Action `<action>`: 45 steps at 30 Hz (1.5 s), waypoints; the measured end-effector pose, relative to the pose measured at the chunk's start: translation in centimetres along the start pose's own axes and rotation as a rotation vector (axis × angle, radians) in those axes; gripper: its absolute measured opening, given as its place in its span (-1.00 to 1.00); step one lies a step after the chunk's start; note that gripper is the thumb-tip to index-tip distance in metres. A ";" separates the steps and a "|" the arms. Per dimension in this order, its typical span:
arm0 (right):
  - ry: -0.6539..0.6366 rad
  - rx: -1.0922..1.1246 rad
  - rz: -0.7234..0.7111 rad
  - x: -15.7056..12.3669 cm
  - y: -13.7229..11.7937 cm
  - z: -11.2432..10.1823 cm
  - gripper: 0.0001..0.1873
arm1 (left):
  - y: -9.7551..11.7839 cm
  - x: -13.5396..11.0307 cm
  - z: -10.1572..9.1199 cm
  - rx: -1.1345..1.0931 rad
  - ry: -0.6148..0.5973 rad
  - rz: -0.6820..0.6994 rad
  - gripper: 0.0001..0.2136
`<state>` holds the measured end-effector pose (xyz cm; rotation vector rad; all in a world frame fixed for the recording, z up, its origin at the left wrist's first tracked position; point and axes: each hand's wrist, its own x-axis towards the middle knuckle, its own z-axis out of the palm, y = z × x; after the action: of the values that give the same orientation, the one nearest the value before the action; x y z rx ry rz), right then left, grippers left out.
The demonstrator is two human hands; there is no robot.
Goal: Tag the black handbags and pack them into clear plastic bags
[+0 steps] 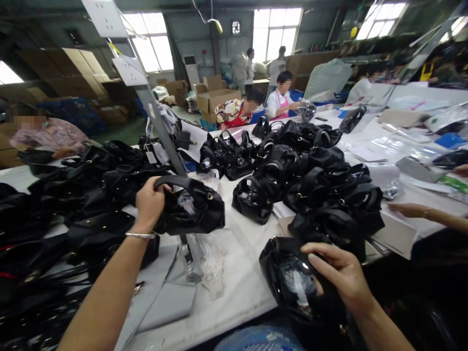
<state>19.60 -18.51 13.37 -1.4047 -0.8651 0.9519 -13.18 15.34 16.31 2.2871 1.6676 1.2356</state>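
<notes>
My left hand (pixel 151 202) is closed around the handle of a black handbag (pixel 199 209), which hangs above the left part of the white table. Clear plastic stuffing shows in that bag's open top. Low on the right, my right hand (pixel 340 275) grips the rim of a second black handbag (pixel 270 273) at the table's front edge. Crumpled clear plastic and something pale fill its mouth. My right thumb lies outside the rim, while some fingers reach inside the bag.
Black handbags (pixel 252 197) crowd the right half of the white table (pixel 241 273); more bags (pixel 98 224) are heaped at left. A grey metal post (pixel 161 122) rises between them. Grey sheets (pixel 168 302) and clear plastic pieces (pixel 212 263) lie mid-table. Another person's hand (pixel 409 210) reaches in from the right.
</notes>
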 end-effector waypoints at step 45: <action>0.194 -0.749 0.001 4.8 13.7 3.1 -0.35 | 5.9 -22.3 17.0 -0.267 -0.849 0.695 -0.81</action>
<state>18.29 -13.67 -0.61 -2.0878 -1.1292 0.4792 -0.27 1.28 -5.00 2.6837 0.4215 0.3269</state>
